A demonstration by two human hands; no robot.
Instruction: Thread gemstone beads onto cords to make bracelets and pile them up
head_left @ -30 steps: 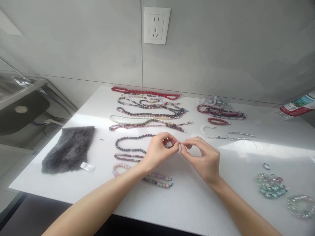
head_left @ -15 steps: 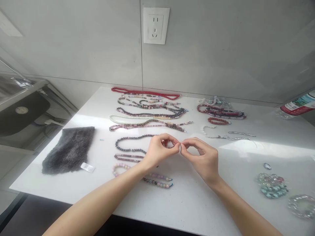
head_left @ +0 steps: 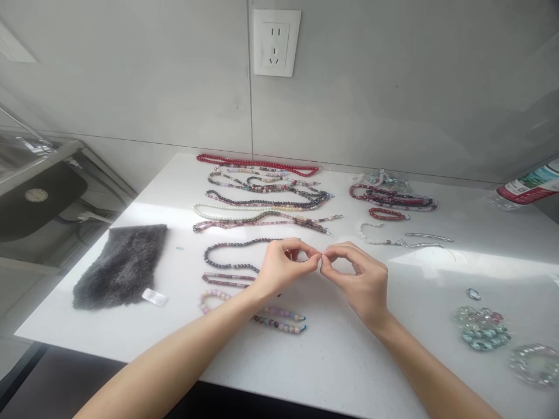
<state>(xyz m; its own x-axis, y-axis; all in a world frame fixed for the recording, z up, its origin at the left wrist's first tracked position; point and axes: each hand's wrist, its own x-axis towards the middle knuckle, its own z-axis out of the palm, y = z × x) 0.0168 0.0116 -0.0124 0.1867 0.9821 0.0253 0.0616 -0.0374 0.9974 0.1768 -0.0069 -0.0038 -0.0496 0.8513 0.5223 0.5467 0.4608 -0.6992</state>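
Note:
My left hand point(head_left: 282, 269) and my right hand point(head_left: 358, 280) meet fingertip to fingertip above the white table point(head_left: 332, 361), each in a pinch. Between the tips lies the end of a dark bead strand point(head_left: 231, 249), which runs off to the left in a loop on the table. The clasp itself is too small to make out. Just under my left wrist lie a thin maroon strand point(head_left: 227, 279) and a pastel bead strand point(head_left: 279, 320).
Several long bead strands point(head_left: 262, 201) lie in rows at the back, a red one point(head_left: 257, 164) farthest. Dark red bracelets point(head_left: 393, 201) sit back right, glassy green bracelets point(head_left: 483, 331) front right. A grey fluffy cloth point(head_left: 122, 265) lies left; a sink point(head_left: 37, 198) beyond it. A bottle point(head_left: 530, 187) lies far right.
Both hands have stayed pinched together at the same spot; only small finger shifts and a slight camera tilt.

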